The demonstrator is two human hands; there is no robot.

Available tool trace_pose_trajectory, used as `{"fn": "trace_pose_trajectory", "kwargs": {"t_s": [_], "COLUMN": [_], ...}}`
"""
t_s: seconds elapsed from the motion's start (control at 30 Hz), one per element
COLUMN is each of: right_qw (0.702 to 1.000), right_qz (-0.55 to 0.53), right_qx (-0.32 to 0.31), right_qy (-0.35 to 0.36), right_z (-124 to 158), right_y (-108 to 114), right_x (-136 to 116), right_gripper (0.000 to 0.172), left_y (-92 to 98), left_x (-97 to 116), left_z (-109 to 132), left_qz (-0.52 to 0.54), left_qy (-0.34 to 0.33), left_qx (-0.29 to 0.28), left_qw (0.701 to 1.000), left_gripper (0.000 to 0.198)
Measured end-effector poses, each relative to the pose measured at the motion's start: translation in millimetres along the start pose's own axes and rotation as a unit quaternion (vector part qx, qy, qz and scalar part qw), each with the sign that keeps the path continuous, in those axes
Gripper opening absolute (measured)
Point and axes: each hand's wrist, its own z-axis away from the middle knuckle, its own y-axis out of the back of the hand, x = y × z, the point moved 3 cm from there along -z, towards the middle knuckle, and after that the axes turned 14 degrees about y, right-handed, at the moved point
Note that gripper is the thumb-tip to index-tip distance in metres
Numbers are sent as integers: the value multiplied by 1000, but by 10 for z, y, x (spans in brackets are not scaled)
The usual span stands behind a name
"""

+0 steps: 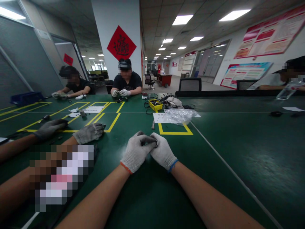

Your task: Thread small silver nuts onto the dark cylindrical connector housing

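Note:
Both my hands wear white knit gloves and meet at the middle of the green table. My left hand has its fingers curled and pressed against my right hand. Between the fingertips sits a small dark part, pinched by both hands; it is too small to name. Both forearms reach in from the bottom edge.
A co-worker's two gloved hands rest on the table at the left. Two people sit across the table, a third at the far right. A clear plastic bag, a yellow device with cables, papers and yellow tape lines lie beyond my hands.

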Motion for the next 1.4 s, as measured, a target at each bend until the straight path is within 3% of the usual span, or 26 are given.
{"fn": "trace_pose_trajectory", "kwargs": {"t_s": [0.3,0.7,0.83,1.2,1.4], "right_qw": [993,988,986,994,998], "right_qz": [115,156,166,98,60], "right_qx": [13,11,16,18,14], "right_qy": [15,14,29,37,23], "right_z": [14,43,46,17,20], "right_y": [20,40,54,59,66], "right_x": [-22,3,-16,-57,-68], "right_gripper": [13,12,13,11,7], "left_y": [-41,-74,-72,-18,-9], "left_x": [-25,30,24,66,81], "left_z": [-24,37,44,64,64], "left_qz": [-23,-152,-144,-81,-68], "left_qy": [10,-45,-57,-46,-80], "left_qx": [12,45,60,62,34], "left_qw": [1000,986,986,994,994], "left_gripper": [13,11,8,8,11]}}
